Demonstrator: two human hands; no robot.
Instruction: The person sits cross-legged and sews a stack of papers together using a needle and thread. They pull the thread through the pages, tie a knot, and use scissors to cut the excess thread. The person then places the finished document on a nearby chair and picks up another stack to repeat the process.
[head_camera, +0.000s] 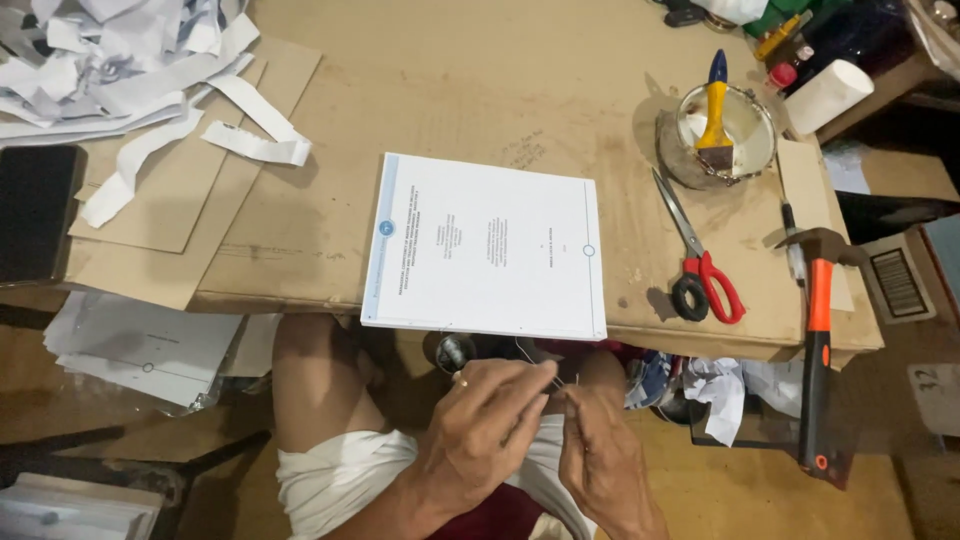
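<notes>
Two hands pinching thread, lower centre.
Left hand (480, 425) and right hand (600, 460) closed on thin thread (535, 360), below white booklet (487, 245).

head-worn view, looking steeply down, close over worktable (480, 90)

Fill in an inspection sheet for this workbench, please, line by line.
Surface: brown board table, worn and stained.
Job's things: white booklet lies flat at the near edge; needle and thin thread between both hands.
Clutter: paper strips, scissors, hammer, brush in a glue pot.
Fingers: left hand and right hand pinch at the needle, below the table edge.
Cables: nothing seen.
Surroundings: loose sheets under the table, wooden floor.
</notes>
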